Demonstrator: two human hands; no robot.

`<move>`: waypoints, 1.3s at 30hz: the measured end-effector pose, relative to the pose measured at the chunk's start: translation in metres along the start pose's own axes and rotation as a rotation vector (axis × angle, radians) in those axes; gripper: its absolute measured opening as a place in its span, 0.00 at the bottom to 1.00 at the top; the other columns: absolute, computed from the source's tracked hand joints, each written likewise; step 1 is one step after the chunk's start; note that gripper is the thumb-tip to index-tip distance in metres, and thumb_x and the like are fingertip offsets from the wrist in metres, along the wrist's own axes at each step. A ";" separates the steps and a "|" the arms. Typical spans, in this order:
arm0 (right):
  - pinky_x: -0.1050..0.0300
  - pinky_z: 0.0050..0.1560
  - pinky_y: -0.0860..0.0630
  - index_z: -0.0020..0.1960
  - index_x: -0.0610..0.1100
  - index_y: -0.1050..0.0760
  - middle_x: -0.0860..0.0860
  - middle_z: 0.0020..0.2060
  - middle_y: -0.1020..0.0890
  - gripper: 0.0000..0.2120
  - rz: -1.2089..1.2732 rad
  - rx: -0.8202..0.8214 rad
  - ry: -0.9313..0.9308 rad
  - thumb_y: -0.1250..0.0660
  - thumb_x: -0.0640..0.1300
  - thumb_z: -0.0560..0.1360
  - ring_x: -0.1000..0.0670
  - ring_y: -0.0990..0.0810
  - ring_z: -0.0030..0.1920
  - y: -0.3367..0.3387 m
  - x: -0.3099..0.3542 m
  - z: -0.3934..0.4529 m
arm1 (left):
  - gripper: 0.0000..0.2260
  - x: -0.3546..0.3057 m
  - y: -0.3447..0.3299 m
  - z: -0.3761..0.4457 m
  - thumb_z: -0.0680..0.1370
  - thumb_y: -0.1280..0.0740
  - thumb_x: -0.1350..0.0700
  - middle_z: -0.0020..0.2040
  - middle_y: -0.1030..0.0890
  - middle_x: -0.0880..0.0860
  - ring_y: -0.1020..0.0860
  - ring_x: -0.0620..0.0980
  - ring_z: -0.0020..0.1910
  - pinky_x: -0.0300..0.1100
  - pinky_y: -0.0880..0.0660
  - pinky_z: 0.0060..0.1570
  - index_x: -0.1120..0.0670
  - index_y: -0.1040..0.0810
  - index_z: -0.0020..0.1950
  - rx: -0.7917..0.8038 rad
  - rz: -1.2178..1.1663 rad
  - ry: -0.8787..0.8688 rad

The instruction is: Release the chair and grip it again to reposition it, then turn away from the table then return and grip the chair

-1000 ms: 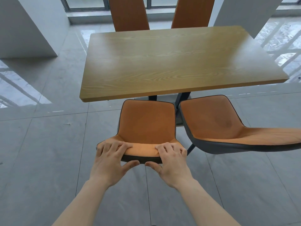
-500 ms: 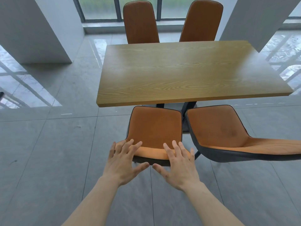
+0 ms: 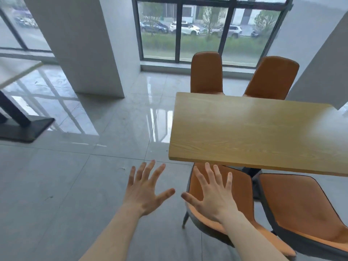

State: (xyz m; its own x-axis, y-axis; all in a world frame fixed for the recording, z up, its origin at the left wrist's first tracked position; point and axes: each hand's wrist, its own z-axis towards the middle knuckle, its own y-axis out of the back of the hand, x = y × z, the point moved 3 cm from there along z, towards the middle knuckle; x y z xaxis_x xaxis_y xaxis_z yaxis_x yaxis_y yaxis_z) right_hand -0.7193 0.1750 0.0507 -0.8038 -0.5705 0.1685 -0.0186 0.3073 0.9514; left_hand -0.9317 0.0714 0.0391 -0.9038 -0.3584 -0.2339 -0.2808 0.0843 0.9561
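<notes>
Both hands are raised with fingers spread and hold nothing. My left hand (image 3: 146,189) hovers over the grey floor, left of the near orange chair (image 3: 239,196). My right hand (image 3: 213,194) is in front of that chair's seat and back, apart from it as far as I can tell. The chair is pushed under the near edge of the wooden table (image 3: 254,132). A second orange chair (image 3: 305,210) stands beside it on the right.
Two more orange chairs (image 3: 206,72) stand at the table's far side before a tall window. A white pillar (image 3: 81,44) rises at the back left. Another table's black base (image 3: 20,127) sits at far left. Glossy grey tiles cover the floor.
My hands let go of the near chair's back and lifted away with fingers spread. My view swung up and to the left, so the table now lies to the right.
</notes>
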 end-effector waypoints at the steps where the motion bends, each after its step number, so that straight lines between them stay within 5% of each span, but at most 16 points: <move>1: 0.28 0.73 0.72 0.81 0.61 0.65 0.49 0.83 0.63 0.49 0.005 -0.013 0.009 0.61 0.85 0.68 0.43 0.72 0.79 0.009 0.023 0.017 | 0.42 0.023 0.014 0.008 0.69 0.59 0.18 0.84 0.63 0.45 0.68 0.50 0.81 0.58 0.69 0.77 0.33 0.64 0.80 -0.024 -0.009 0.011; 10: 0.31 0.75 0.72 0.80 0.62 0.68 0.51 0.81 0.68 0.49 0.003 -0.086 0.157 0.60 0.85 0.68 0.44 0.73 0.79 0.079 0.214 0.173 | 0.41 0.219 0.139 0.078 0.72 0.55 0.19 0.84 0.62 0.46 0.67 0.50 0.81 0.58 0.72 0.76 0.33 0.65 0.79 -0.163 -0.008 0.126; 17: 0.30 0.75 0.71 0.80 0.62 0.68 0.50 0.82 0.67 0.49 -0.038 -0.130 0.216 0.60 0.85 0.68 0.44 0.73 0.79 0.115 0.283 0.315 | 0.41 0.311 0.200 0.183 0.70 0.58 0.18 0.84 0.63 0.46 0.67 0.51 0.81 0.58 0.72 0.76 0.33 0.67 0.79 -0.221 0.041 0.171; 39: 0.33 0.76 0.70 0.81 0.62 0.64 0.51 0.83 0.63 0.49 0.024 -0.217 0.140 0.58 0.84 0.68 0.46 0.69 0.81 0.299 0.266 0.875 | 0.42 0.429 0.366 0.756 0.70 0.56 0.19 0.84 0.57 0.46 0.64 0.50 0.82 0.57 0.69 0.77 0.33 0.59 0.80 -0.256 0.004 0.079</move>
State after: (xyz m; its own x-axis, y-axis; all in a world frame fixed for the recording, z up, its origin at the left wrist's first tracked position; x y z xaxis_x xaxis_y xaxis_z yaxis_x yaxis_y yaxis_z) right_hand -1.4590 0.7815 0.1547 -0.7122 -0.6694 0.2113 0.1393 0.1603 0.9772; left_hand -1.6663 0.6513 0.1552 -0.8740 -0.4305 -0.2254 -0.1775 -0.1489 0.9728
